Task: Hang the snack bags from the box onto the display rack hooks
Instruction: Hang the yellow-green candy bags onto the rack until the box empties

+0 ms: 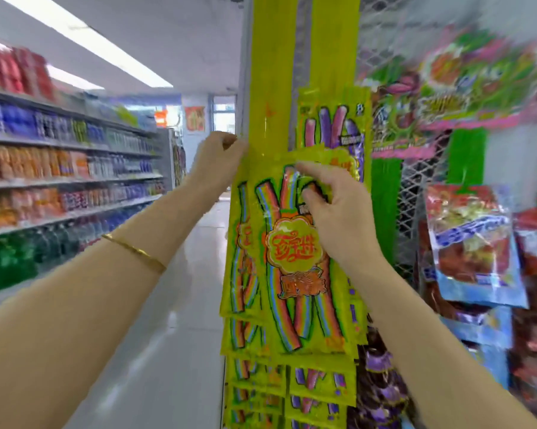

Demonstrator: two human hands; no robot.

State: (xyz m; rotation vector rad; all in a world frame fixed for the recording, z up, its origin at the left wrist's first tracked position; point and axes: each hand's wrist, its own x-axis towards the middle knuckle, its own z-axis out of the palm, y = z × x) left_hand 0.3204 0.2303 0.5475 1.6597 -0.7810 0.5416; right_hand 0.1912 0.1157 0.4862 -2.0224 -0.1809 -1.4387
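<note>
At centre view, a yellow-green snack bag [292,249] with rainbow strips hangs at the front of a stack on the display rack [415,187]. The left hand [220,156], at 11 o'clock from the bag, curls its fingers round the bag's top left corner. The right hand [335,218] pinches the bag's upper front at 1 o'clock. A purple-strip bag [335,125] hangs just above. Stocked shelves [75,168] run along at 9 o'clock, blurred.

Red Chinese lettering on the snack bag [295,252], illegible
</note>
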